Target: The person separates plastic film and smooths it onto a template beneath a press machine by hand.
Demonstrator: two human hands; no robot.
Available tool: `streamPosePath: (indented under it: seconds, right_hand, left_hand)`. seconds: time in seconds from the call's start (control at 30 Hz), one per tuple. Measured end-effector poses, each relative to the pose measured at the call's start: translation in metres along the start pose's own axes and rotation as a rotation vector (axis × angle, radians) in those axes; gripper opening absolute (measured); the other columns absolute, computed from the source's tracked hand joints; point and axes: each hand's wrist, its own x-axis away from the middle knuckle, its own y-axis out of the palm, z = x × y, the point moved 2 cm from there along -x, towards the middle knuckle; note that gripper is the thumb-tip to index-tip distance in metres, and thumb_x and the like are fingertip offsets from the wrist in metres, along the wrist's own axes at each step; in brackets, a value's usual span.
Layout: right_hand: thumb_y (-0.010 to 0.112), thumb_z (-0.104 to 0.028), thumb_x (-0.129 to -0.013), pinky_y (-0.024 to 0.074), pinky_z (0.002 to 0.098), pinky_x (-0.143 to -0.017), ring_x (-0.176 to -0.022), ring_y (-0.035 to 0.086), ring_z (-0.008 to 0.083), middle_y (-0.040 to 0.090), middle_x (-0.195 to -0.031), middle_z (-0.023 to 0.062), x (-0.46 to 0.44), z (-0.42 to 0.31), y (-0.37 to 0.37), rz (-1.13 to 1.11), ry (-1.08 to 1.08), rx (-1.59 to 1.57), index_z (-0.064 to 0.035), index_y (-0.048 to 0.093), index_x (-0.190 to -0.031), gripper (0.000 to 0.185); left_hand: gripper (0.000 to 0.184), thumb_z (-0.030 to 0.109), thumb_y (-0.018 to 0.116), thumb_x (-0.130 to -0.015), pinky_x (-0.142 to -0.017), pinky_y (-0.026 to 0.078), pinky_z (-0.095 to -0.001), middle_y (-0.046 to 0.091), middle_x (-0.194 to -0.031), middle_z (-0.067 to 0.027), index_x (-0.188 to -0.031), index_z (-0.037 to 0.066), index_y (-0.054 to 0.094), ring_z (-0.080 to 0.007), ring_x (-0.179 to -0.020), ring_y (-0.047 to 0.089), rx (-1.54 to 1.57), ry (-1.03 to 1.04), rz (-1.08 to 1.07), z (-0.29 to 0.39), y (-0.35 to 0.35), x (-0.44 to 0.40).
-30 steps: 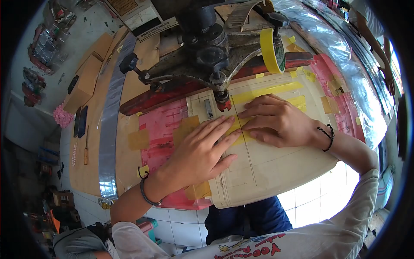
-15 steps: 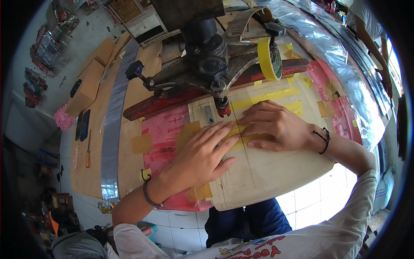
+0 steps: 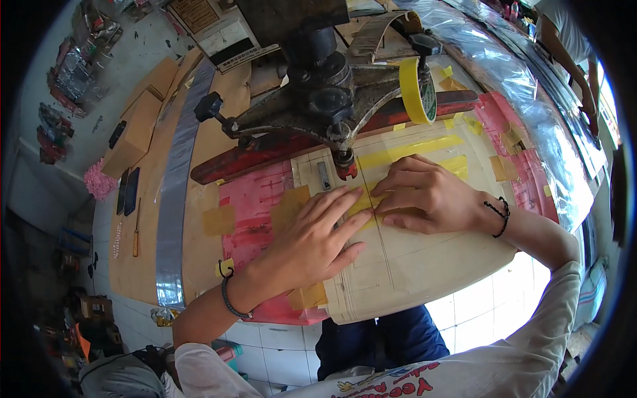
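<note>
A cream sheet [image 3: 424, 265] with pencil lines and strips of yellow tape [image 3: 408, 151] lies under both hands. My left hand [image 3: 318, 239] rests on it with fingers stretched out, tips beside a yellow tape piece near the long pencil line. On the other side of that line, my right hand [image 3: 424, 199] has bent fingers, the thumb close to the index finger. What is between those fingertips is hidden. A small metal blade-like piece [image 3: 324, 176] lies past the left fingertips. Just beyond the hands hangs the red tip [image 3: 346, 171] of a dark metal press [image 3: 318, 93].
A red bar [image 3: 265, 154] crosses behind the sheet. A yellow tape roll [image 3: 411, 91] hangs on the press's right arm. Pink-red film [image 3: 245, 232] surrounds the sheet. Left are a screwdriver [image 3: 137, 232], phone [image 3: 131, 191] and cardboard box [image 3: 129, 132]. Another person's arm [image 3: 574, 66] shows upper right.
My right fingers have curled more, and the thumb has drawn closer to the index finger. My left hand has stayed almost in place.
</note>
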Motion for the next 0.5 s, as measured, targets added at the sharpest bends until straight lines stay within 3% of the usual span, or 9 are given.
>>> streamPosePath:
  seconds: [0.5]
  right_hand:
    - [0.077,-0.019,-0.092,0.0513,0.0401,-0.080,-0.081,0.066,0.0256,0.067,-0.084,0.0054,-0.0005,-0.0022,-0.0006,-0.022,-0.003,0.004,-0.0083,0.077,-0.098,0.012]
  left_hand:
    - [0.046,0.025,0.072,-0.094,-0.116,0.042,-0.0528,0.054,-0.145,-0.0221,-0.136,0.006,0.066,-0.0409,-0.139,0.049,-0.010,0.044,0.010,-0.0010,0.0025,0.0007]
